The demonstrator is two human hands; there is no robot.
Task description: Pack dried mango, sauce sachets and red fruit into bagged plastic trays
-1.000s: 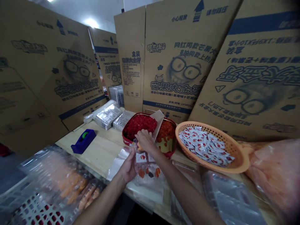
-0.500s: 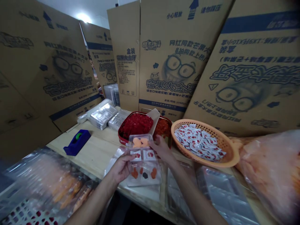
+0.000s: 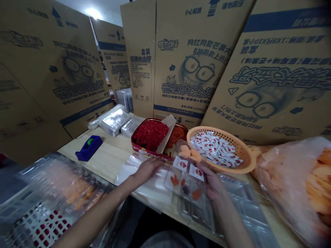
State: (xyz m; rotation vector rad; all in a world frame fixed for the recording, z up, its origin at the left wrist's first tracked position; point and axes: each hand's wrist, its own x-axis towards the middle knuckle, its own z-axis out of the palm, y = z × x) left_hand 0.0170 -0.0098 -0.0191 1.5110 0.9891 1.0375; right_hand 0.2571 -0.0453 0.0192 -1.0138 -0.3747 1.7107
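The clear plastic tray [image 3: 187,182] tilts above the worktop [image 3: 108,162], its long axis pointing away toward the orange basket [image 3: 243,148], its edge pinched by the curled fingers of the right hand [image 3: 214,191], while the left hand [image 3: 147,170], fingers pressed together, lies on a clear plastic sleeve [image 3: 137,177] just beside it.

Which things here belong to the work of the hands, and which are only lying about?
In the work: left hand on clear plastic film; right hand holding clear tray; red tin; basket of sachets.
Lying about: blue tape dispenser; flattened cardboard cartons.
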